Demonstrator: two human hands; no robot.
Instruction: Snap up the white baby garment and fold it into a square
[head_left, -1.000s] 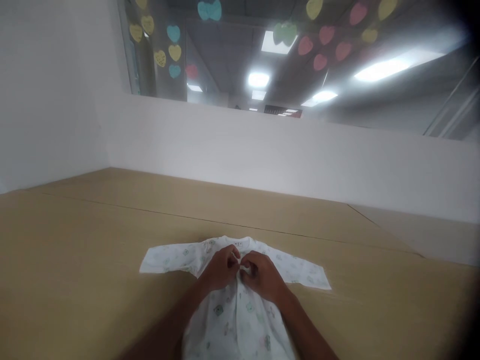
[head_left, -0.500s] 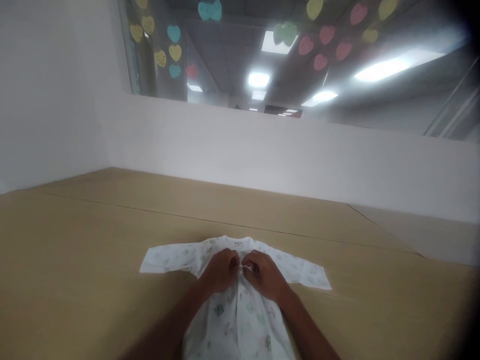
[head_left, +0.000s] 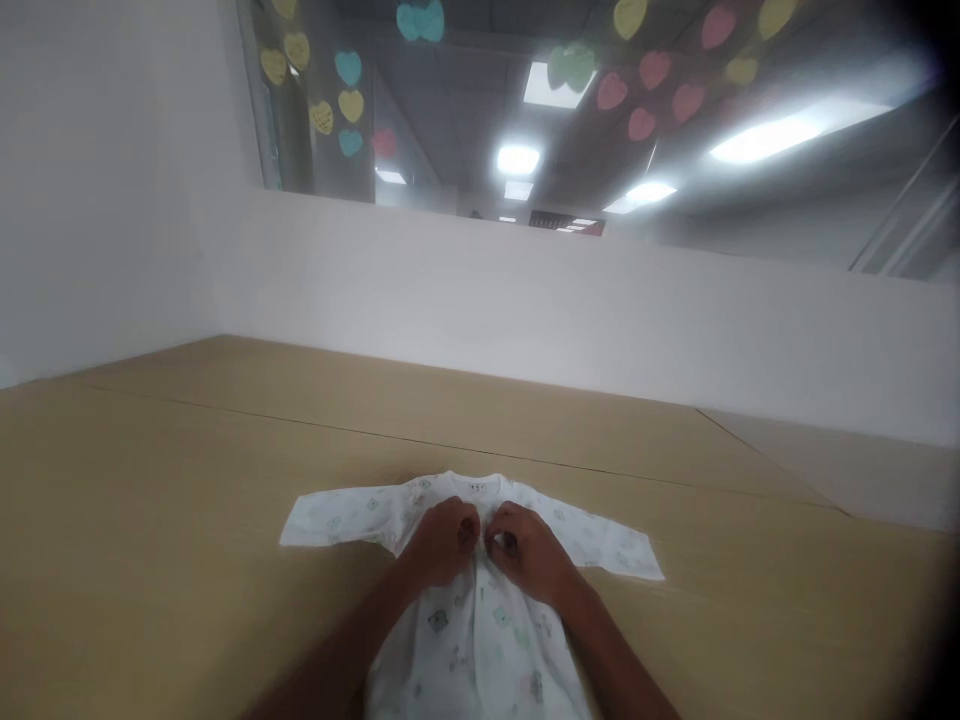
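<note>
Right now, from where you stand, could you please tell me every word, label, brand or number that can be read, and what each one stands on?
No text can be quoted; nothing is legible.
Small white neck label on the white printed cotton baby sleepsuit: dark marks, too small to read.
Yellow paper heart on the glass: marks, too small and blurred to read.

The left hand [head_left: 442, 541] and right hand [head_left: 525, 551] are bare, as are the forearms [head_left: 337, 640] (frame-cut below).
</note>
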